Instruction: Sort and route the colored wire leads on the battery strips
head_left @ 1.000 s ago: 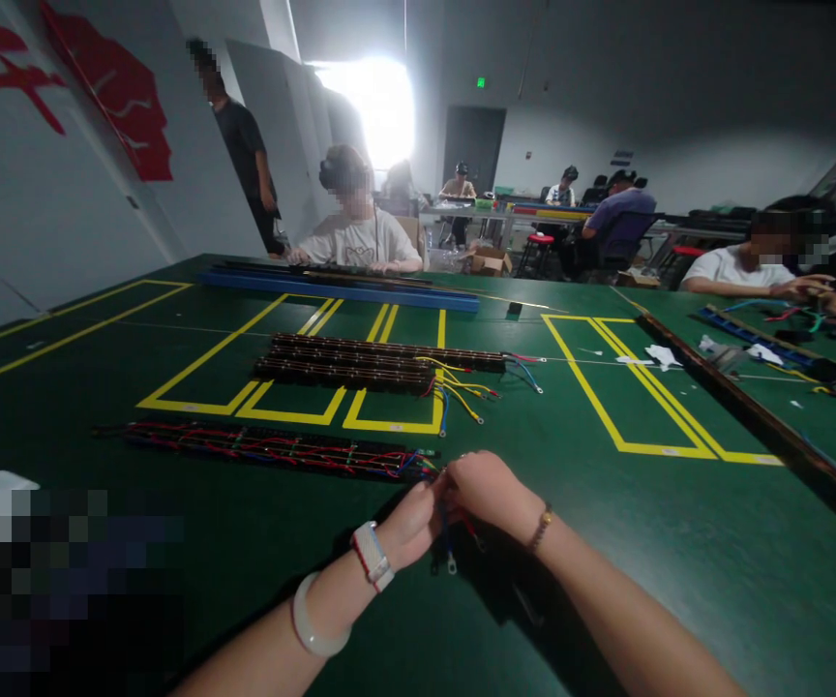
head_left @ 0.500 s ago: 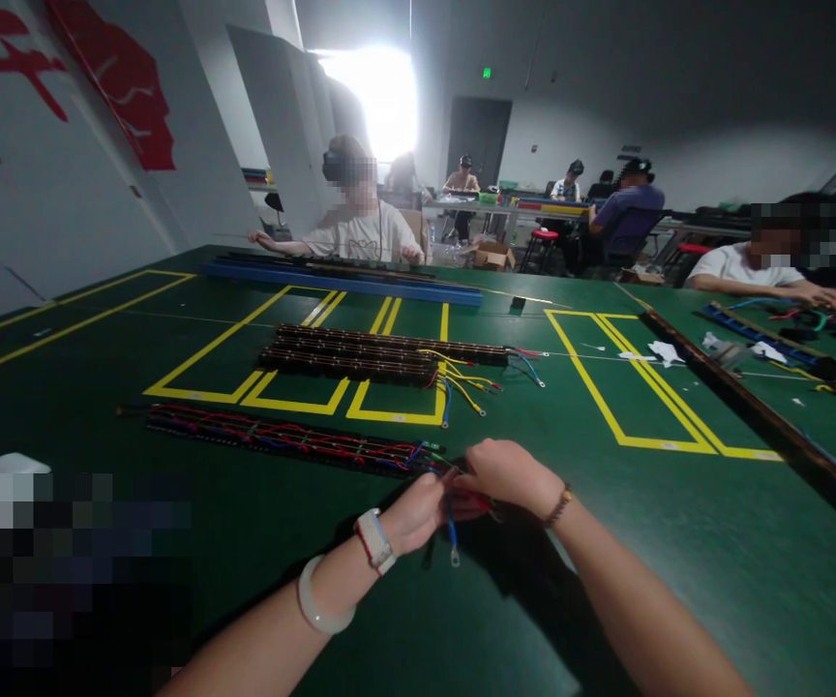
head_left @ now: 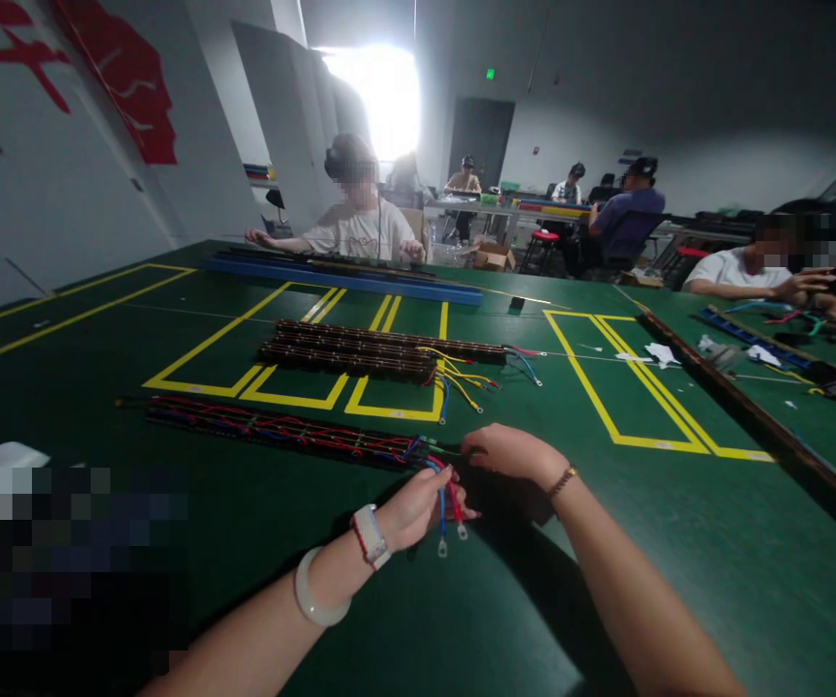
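A long black strip (head_left: 280, 429) with red and blue wiring lies across the table in front of me. At its right end my left hand (head_left: 422, 503) is closed around a bundle of wires. A blue wire (head_left: 442, 513) and a red wire (head_left: 457, 505) hang out of it, each tipped with a metal ring terminal. My right hand (head_left: 512, 455) is just to the right, fingers curled and pinched at the end of a thin green wire (head_left: 448, 452) that comes from the strip. Its fingertips are partly hidden.
Dark wired strips (head_left: 352, 350) with yellow and blue leads lie beyond, over yellow tape outlines. A blue channel (head_left: 345, 281) spans the far side, where a person (head_left: 364, 218) sits. Right, a long brown strip (head_left: 737, 397) runs toward me; another person (head_left: 741, 266) works there.
My right hand has parted slightly from my left and moved up. The red wire now hangs beside the blue one, below my left fingers.
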### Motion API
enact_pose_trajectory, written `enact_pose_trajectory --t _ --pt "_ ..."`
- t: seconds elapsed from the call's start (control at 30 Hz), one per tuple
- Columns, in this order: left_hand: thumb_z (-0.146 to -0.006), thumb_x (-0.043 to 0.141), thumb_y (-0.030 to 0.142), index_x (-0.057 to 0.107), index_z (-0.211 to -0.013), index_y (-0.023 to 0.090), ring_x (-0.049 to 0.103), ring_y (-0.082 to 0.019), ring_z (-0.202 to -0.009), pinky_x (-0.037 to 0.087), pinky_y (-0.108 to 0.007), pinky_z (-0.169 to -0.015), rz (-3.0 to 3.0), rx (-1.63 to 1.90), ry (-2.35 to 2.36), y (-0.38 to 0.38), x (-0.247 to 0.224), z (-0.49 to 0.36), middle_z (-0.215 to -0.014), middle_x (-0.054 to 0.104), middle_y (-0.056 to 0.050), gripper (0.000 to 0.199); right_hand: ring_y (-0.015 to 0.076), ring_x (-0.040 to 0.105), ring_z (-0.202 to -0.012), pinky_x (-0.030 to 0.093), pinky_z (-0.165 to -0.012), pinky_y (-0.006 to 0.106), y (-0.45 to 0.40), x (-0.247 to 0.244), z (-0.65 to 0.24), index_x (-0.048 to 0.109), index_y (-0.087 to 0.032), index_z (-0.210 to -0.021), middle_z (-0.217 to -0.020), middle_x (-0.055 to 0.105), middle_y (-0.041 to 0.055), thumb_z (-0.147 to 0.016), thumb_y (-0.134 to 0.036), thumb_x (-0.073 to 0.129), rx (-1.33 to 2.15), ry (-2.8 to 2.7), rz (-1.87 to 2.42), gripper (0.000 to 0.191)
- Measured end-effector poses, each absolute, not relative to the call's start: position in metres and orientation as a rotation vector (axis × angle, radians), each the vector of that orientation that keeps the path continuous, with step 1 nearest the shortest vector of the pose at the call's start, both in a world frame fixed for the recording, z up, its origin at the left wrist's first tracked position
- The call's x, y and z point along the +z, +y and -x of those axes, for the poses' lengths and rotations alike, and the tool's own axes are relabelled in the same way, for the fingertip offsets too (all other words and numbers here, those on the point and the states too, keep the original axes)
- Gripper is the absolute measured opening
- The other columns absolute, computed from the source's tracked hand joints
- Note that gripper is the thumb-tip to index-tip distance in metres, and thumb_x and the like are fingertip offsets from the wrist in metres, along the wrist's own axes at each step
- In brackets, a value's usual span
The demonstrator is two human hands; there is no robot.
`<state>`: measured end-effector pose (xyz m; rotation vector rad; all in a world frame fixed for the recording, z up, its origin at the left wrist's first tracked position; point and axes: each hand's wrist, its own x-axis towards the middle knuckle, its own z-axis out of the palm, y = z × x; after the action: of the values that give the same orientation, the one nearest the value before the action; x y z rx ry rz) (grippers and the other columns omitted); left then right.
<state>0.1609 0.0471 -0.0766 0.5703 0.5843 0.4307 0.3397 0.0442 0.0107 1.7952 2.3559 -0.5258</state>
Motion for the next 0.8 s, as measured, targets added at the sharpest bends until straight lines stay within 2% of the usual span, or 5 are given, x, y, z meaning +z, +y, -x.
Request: enact_pose_trajectory --t 0.17,0.4,0.6,0.7,0.8 --pt "-0.092 0.047 0.039 0.050 -0.082 0.014 0.044 -0.009 -0.045 0.049 -0.030 -0.064 -0.685 0.348 0.548 0.049 -0.075 -0.158 -0.052 0.046 0.003 0.027 0.0189 0.062 -0.090 0.039 -0.086 0.030 0.054 -0.001 -0.343 0.071 -0.026 -0.099 -0.094 0.069 0.0049 -0.086 -0.021 0.054 -0.171 2.380 -1.857 0.022" --pt "-0.090 0.049 0.041 0.051 -0.078 0.014 0.038 -0.007 -0.040 0.044 -0.025 -0.057 -0.719 0.256 0.533 0.055 -0.074 -0.154 -0.048 0.039 0.006 0.030 0.0205 0.055 -0.099 0.024 -0.107 0.041 0.072 -0.022 -0.351 0.071 -0.028 -0.101 -0.091 0.068 0.0054 -0.087 -0.025 0.057 0.064 2.481 -1.875 0.020" --pt "-0.093 0.045 0.035 0.052 -0.080 0.012 0.054 -0.011 -0.052 0.049 -0.029 -0.065 -0.638 0.308 0.596 0.055 -0.072 -0.160 -0.060 0.053 -0.002 0.027 0.0226 0.043 -0.119 0.014 -0.113 0.046 0.057 -0.044 -0.353 0.069 -0.025 -0.103 -0.113 0.061 0.0049 -0.088 -0.018 0.054 0.333 2.655 -1.862 0.023" --pt "-0.094 0.043 0.035 0.054 -0.081 0.010 0.059 -0.014 -0.057 0.050 -0.029 -0.065 -0.649 0.336 0.591 0.055 -0.073 -0.161 -0.065 0.058 -0.006 0.030 0.0211 0.044 -0.116 0.021 -0.110 0.045 0.036 -0.049 -0.351 0.062 -0.024 -0.116 -0.121 0.055 0.0070 -0.087 -0.017 0.054 0.403 2.814 -1.868 0.031" --pt "-0.096 0.036 0.029 0.054 -0.082 0.009 0.059 -0.015 -0.055 0.050 -0.031 -0.064 -0.631 0.359 0.576 0.053 -0.074 -0.160 -0.065 0.059 -0.007 0.030 0.0175 0.049 -0.102 0.035 -0.098 0.039 0.012 -0.049 -0.347 0.057 -0.025 -0.123 -0.111 0.057 0.0064 -0.089 -0.019 0.051 0.267 3.010 -1.765 0.035"
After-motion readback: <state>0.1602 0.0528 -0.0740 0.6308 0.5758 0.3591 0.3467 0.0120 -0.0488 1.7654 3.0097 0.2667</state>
